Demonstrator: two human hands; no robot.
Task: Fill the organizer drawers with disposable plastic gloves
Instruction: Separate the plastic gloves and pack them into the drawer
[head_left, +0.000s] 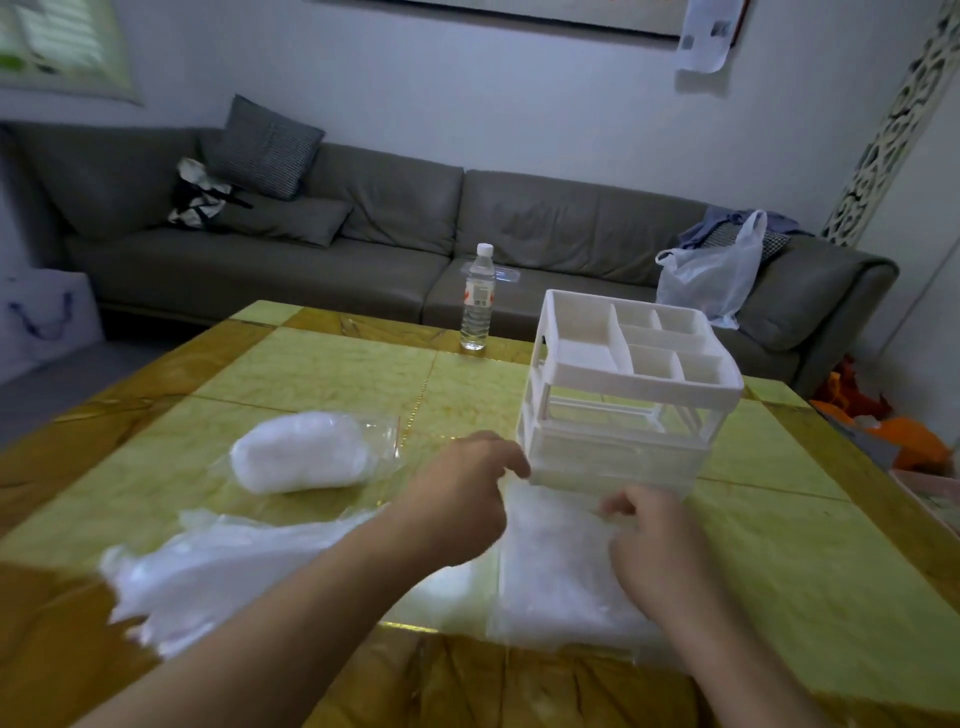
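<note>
While both hands work at the near foot of the white organizer (631, 395), the step in hand looks like packing gloves into a drawer pulled out toward the viewer. That drawer (566, 566) lies low and right of centre in the frame, clear-walled and already clouded with thin plastic gloves; its edges are hard to trace. The left hand (462, 493) reaches in from the lower left with fingers curled near the organizer's bottom corner. I cannot tell whether it pinches film or only steadies the frame. The right hand (649, 540) rests on the glove layer, fingers bent into it, seemingly gripping or tucking the film.

To do this well, press the gloves flat and below the drawer's rim before sliding it home, since loose film would probably catch in the slot. One hand should hold the light organizer, which could skid on the glossy counter (322, 364). More stock waits: a loose heap of gloves (208, 577) at lower left and a bagged bundle (301, 452) left of centre. Upper slots appear open and unfilled.
</note>
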